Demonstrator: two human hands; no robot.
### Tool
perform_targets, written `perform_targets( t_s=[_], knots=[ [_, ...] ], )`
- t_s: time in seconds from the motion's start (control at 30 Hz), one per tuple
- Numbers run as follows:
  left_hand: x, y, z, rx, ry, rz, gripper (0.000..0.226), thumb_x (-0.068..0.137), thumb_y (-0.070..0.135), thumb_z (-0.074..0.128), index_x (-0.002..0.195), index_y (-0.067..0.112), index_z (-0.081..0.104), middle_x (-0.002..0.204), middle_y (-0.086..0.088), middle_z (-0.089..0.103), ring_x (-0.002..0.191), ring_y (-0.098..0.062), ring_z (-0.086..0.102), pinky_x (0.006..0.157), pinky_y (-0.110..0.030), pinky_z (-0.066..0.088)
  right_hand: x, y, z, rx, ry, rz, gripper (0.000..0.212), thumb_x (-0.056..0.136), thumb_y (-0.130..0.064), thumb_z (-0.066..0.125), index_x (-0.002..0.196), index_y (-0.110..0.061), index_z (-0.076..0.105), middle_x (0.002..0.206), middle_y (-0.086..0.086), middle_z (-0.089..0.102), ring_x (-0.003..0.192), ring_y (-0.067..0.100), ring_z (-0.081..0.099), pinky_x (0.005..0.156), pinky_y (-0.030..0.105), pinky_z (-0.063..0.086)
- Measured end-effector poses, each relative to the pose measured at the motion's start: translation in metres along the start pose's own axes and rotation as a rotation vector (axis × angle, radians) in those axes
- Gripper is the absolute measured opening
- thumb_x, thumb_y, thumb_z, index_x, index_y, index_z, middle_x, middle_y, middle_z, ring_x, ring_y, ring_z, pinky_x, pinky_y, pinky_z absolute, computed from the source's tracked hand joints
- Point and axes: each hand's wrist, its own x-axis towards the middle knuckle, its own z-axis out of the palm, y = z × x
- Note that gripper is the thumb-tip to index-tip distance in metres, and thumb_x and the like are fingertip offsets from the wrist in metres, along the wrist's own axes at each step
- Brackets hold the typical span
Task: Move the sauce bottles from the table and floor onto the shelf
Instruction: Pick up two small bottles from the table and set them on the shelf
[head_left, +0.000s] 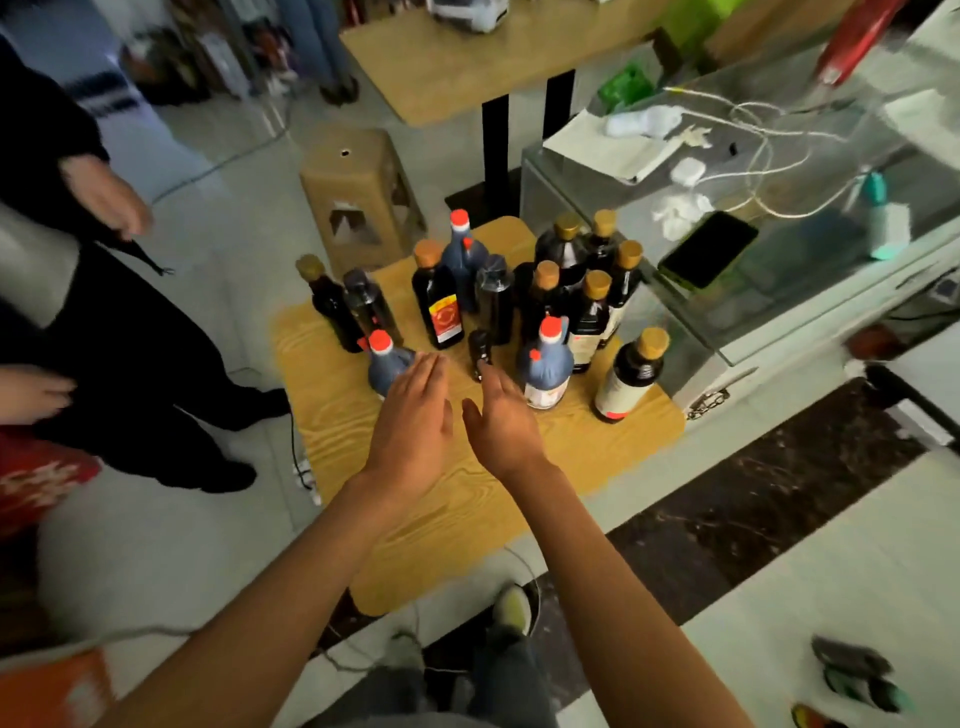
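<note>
Several dark sauce bottles stand upright on a low wooden table (457, 509). Some have gold caps, such as the white-labelled bottle (631, 376) at the right edge. Two red-capped jugs stand near the front, one at the left (387, 364) and one at the right (545, 364). A small dark bottle (479, 353) stands between them. My left hand (413, 415) reaches forward with straight fingers, its tips beside the left jug. My right hand (501, 415) is extended too, fingertips just below the small dark bottle. Neither hand holds anything. No shelf is in view.
A glass counter (779, 291) with a phone (709, 249), cables and tissues stands to the right of the table. A plastic stool (358, 192) and a taller wooden table (467, 67) are behind. A person in black (104, 291) stands at the left.
</note>
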Motion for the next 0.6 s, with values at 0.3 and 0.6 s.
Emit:
perform_targets(
  t_s=[0.3,0.6],
  knots=[
    [0.014,-0.013,0.028,-0.379,0.028,-0.099,0.050,0.102,0.008,0.039,0.151,0.011,0.030,0.159,-0.005,0.024,0.147,-0.010,0.015,0.117,-0.018,0.013,0.067,0.015,0.020,-0.054,-0.024,0.017,0.058,0.097,-0.012,0.053,0.150,-0.001,0.034,0.158,0.021,0.030,0.142,0.037,0.034,0.113,0.042,0.036],
    [0.023,-0.022,0.034,-0.538,-0.053,-0.158,0.050,0.104,0.012,0.035,0.153,0.018,0.024,0.159,0.006,0.021,0.142,0.003,0.011,0.114,-0.013,0.016,0.117,0.017,0.029,-0.350,-0.140,0.168,0.065,0.101,-0.017,0.047,0.158,-0.017,0.015,0.164,0.015,0.013,0.145,0.037,0.028,0.104,0.047,0.042]
  ],
)
